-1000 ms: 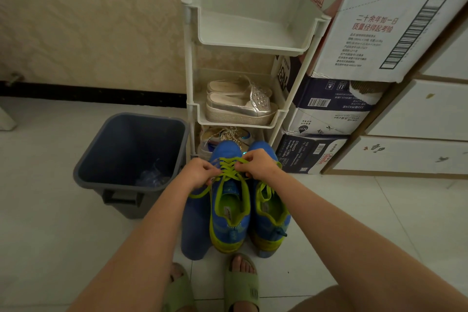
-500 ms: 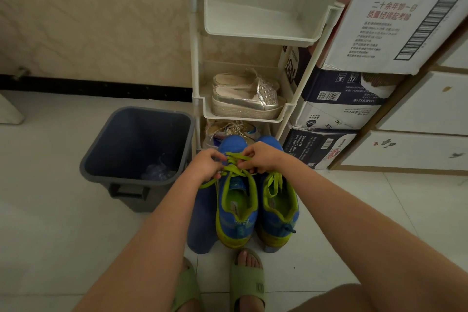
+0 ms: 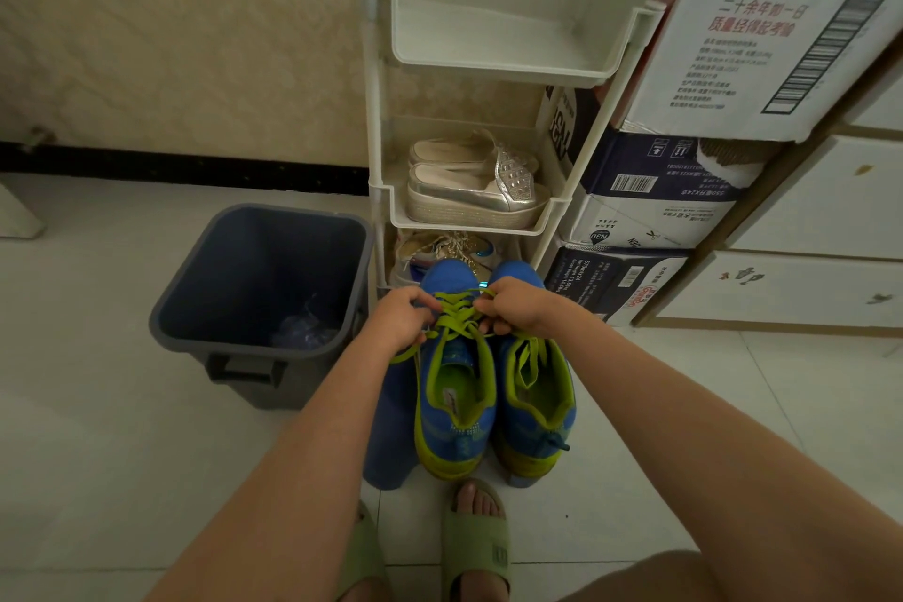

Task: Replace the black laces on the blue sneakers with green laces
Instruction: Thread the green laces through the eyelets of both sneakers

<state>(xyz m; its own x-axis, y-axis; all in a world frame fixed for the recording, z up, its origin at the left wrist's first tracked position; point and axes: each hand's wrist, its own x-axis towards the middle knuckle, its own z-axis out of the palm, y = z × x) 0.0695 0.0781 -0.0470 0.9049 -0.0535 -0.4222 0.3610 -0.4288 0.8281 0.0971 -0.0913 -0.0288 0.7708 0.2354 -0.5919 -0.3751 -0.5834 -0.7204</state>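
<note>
Here, left hand (image 3: 399,319) and right hand (image 3: 519,306) each pinch green lace (image 3: 457,315) over left sneaker (image 3: 454,386) on floor; sneaker runs lengthwise away, lace crossing between both fists, equally near.

Two sneakers (image 3: 457,406) side by side before my feet (image 3: 476,504); my left hand (image 3: 398,320) and right hand (image 3: 520,306) pinching the left one's laces (image 3: 457,315). Bin (image 3: 254,269) left. Rack (image 3: 374,112) behind, shoes (image 3: 474,196) on it. Boxes (image 3: 659,191) right.

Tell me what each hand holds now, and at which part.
Both pinch the green lace of the left sneaker at its crossings: left hand on the left side, right hand on the right.
</note>
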